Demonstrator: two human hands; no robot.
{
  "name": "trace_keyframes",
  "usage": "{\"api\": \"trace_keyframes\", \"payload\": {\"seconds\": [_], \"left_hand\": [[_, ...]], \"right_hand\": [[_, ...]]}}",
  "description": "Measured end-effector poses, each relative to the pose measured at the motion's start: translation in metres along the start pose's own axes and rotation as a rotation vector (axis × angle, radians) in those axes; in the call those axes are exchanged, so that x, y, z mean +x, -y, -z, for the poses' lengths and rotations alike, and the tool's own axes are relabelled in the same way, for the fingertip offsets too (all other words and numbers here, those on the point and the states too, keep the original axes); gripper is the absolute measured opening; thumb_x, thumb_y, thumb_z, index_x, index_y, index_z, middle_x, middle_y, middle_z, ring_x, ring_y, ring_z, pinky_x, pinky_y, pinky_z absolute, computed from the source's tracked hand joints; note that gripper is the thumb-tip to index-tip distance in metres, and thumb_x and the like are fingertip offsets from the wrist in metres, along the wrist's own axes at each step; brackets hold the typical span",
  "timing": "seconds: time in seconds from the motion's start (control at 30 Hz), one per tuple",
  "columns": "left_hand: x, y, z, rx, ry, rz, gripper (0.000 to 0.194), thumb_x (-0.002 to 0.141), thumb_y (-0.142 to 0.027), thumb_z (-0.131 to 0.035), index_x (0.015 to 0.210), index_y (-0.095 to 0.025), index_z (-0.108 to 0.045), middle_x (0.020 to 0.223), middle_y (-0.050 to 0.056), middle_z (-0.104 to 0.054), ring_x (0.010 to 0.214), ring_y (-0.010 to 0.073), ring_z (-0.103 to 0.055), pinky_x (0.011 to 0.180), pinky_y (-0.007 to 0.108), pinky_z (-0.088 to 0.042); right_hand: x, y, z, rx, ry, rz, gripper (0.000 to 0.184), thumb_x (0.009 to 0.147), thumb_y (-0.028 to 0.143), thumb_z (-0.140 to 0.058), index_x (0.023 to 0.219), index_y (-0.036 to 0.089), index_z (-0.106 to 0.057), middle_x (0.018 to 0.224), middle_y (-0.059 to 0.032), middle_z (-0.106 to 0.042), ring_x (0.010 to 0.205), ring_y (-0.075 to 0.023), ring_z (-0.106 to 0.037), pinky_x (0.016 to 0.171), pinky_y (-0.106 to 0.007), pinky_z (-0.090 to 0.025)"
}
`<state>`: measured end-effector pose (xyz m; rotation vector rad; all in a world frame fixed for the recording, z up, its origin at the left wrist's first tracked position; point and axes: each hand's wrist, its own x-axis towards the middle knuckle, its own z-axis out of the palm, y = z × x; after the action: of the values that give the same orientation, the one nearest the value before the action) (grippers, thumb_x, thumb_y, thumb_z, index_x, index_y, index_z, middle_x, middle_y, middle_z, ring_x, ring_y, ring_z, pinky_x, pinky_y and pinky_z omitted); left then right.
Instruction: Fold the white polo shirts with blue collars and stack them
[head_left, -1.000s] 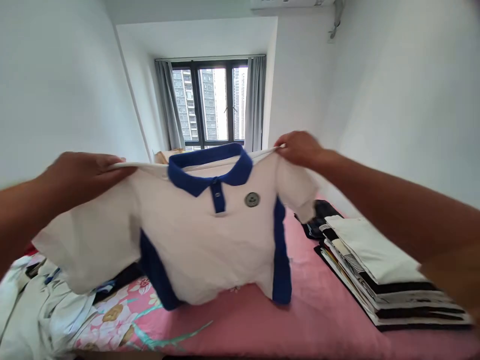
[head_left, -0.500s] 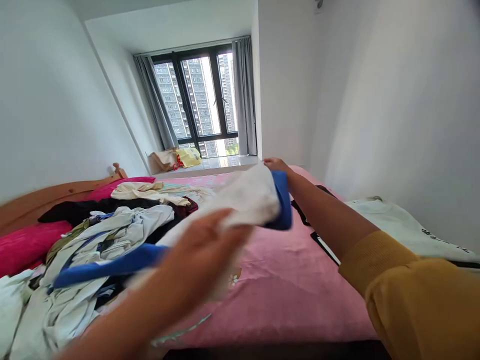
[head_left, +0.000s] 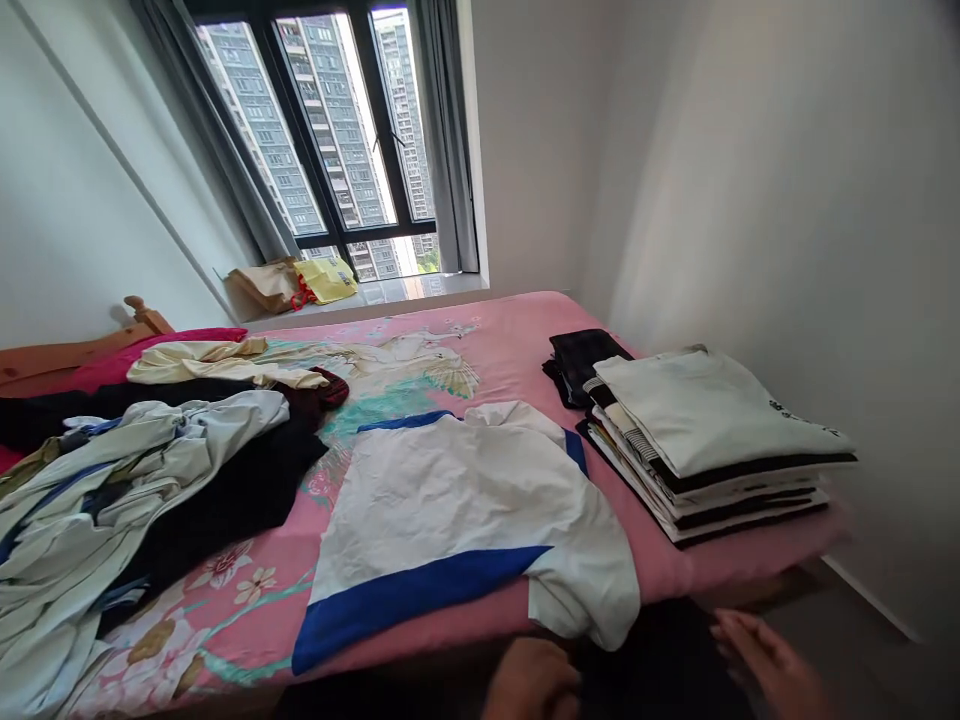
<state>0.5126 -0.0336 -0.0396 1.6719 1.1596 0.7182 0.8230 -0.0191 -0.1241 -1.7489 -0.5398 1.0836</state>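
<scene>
A white polo shirt (head_left: 450, 500) with blue side panels lies spread on the pink bed sheet, turned with its hem to the left and its sleeves to the right. One sleeve hangs slightly over the front edge of the bed. Just below that sleeve is my left hand (head_left: 532, 680), loosely curled, apart from the shirt and with nothing seen in it. My right hand (head_left: 772, 655) is off the bed's front edge, below the folded stack, fingers loosely bent and empty. Both hands are partly cut off or blurred at the bottom.
To the right stands a stack of folded clothes (head_left: 712, 420), with folded black garments (head_left: 585, 360) behind it. A loose heap of clothes (head_left: 150, 480) covers the left side. Paper bags (head_left: 266, 285) sit on the windowsill (head_left: 412, 290). A wall rises on the right.
The polo shirt, held up by both hands a second ago, was swung round and now lies on the bed. Both hands have let go and drawn back; the view has tilted down.
</scene>
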Motion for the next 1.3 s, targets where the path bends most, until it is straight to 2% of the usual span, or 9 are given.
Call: {"api": "trace_keyframes", "payload": {"seconds": [0.07,0.13,0.23,0.33,0.53,0.7,0.87,1.13,1.3], "left_hand": [[-0.019,0.032,0.041,0.108,-0.235,0.101,0.028,0.08,-0.045,-0.049,0.087,-0.028,-0.07,0.096,0.012,-0.067,0.096,0.0291,-0.06,0.09,0.045,-0.045],[-0.04,0.062,0.087,0.213,-0.51,0.219,0.03,0.077,-0.047,-0.052,0.085,-0.024,-0.068,0.096,0.01,-0.066,0.097,0.0292,-0.059,0.091,0.043,-0.045],[-0.072,0.1,0.144,0.443,-0.866,0.339,0.044,0.07,-0.051,-0.052,0.097,-0.018,-0.064,0.103,0.012,-0.063,0.104,0.0322,-0.055,0.097,0.046,-0.039],[-0.102,0.123,0.175,0.59,-0.996,0.54,0.055,0.071,-0.051,-0.046,0.108,-0.013,-0.059,0.109,0.017,-0.06,0.108,0.0353,-0.053,0.098,0.05,-0.037],[-0.13,0.132,0.182,0.352,-1.015,0.588,0.061,0.069,-0.056,-0.048,0.109,-0.011,-0.059,0.11,0.017,-0.06,0.102,0.0303,-0.058,0.094,0.041,-0.043],[-0.122,0.129,0.19,0.165,-0.972,0.649,0.053,0.062,-0.059,-0.055,0.09,-0.015,-0.065,0.088,0.012,-0.068,0.091,0.0306,-0.062,0.085,0.04,-0.045],[-0.121,0.131,0.188,-0.098,-1.089,0.516,0.046,0.052,-0.057,-0.065,0.071,-0.016,-0.058,0.06,0.0,-0.059,0.061,0.0186,-0.057,0.061,0.03,-0.045],[-0.121,0.129,0.19,-0.35,-0.851,0.752,0.059,0.053,-0.059,-0.068,0.092,-0.015,-0.061,0.072,0.005,-0.067,0.046,0.0164,-0.059,0.043,0.025,-0.037],[-0.123,0.141,0.195,-0.575,-0.97,0.734,0.051,0.052,-0.042,-0.075,0.093,-0.018,-0.056,0.071,0.0,-0.066,0.06,0.0207,-0.067,0.052,0.027,-0.044]], "right_hand": [[-0.021,-0.039,0.001,0.029,0.002,-0.102,0.05,0.041,0.054,-0.075,0.077,0.019,-0.067,0.078,-0.0079,-0.069,0.074,-0.0264,-0.065,0.057,-0.033,-0.053],[-0.04,-0.053,-0.014,0.075,0.041,-0.102,0.051,0.044,0.052,-0.077,0.082,0.019,-0.066,0.085,-0.0083,-0.069,0.084,-0.0275,-0.065,0.06,-0.033,-0.054],[-0.051,-0.043,-0.051,0.19,0.124,-0.015,0.058,0.046,0.046,-0.08,0.094,0.019,-0.063,0.098,-0.0089,-0.068,0.097,-0.0284,-0.062,0.069,-0.034,-0.055],[-0.048,-0.028,-0.08,0.243,0.146,-0.002,0.063,0.043,0.042,-0.082,0.096,0.018,-0.059,0.101,-0.0096,-0.067,0.103,-0.029,-0.06,0.078,-0.035,-0.054],[-0.051,-0.034,-0.094,0.228,0.356,-0.178,0.054,0.049,0.041,-0.082,0.094,0.017,-0.063,0.091,-0.0058,-0.07,0.089,-0.0265,-0.065,0.069,-0.032,-0.056],[-0.065,-0.026,-0.082,0.288,0.283,-0.139,0.045,0.048,0.038,-0.082,0.085,0.018,-0.064,0.082,-0.0031,-0.071,0.084,-0.0268,-0.066,0.067,-0.033,-0.059],[-0.058,-0.004,-0.069,0.375,0.241,-0.076,0.042,0.051,0.036,-0.081,0.088,0.025,-0.062,0.084,0.0028,-0.07,0.083,-0.0231,-0.066,0.064,-0.028,-0.059],[-0.065,-0.019,-0.086,0.458,0.411,-0.263,0.044,0.06,0.036,-0.079,0.098,0.02,-0.062,0.094,-0.0025,-0.07,0.09,-0.0264,-0.066,0.07,-0.036,-0.059],[-0.064,0.004,-0.071,0.486,0.336,-0.145,0.051,0.055,0.03,-0.082,0.1,0.017,-0.063,0.088,-0.002,-0.071,0.09,-0.026,-0.066,0.075,-0.033,-0.058]]}}
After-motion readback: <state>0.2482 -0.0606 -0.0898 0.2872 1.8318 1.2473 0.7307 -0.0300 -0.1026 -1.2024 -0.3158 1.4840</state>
